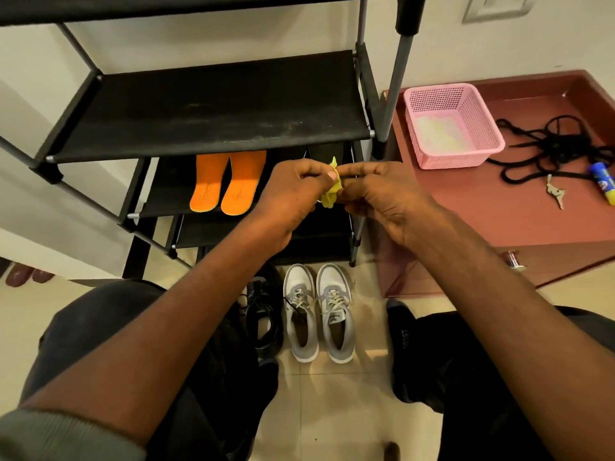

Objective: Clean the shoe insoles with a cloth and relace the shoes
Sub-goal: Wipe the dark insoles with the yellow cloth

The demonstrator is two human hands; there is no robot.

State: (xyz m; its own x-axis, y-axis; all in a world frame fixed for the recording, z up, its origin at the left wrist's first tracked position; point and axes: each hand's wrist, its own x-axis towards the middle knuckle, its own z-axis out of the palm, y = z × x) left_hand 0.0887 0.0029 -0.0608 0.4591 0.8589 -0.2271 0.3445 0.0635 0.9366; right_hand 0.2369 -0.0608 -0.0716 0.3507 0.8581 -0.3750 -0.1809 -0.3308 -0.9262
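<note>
Yellow cloth (332,188) sat bunched at the centre of the frame, pinched between both of your hands. Your left hand (293,194) curled its fingers and thumb around the cloth's left side, and your right hand (382,197) pinched its right edge with thumb and forefinger, the other fingers loosely bent. Both hands hovered in front of the black shoe rack (213,104), which filled the upper left and centre of the frame.

Just left of your hands, two orange insoles (226,184) lay side by side on a lower shelf of the rack. Below your hands, near the bottom centre, a pair of grey and white shoes (317,314) stood on the tiled floor, laces in place, with a black shoe (264,321) just beside them on the left.

At the upper right, a reddish cabinet (499,221) carried a pink basket (449,124), a tangle of black laces (552,144), a bunch of keys (555,194) and a blue tube (602,176) at the right edge.
</note>
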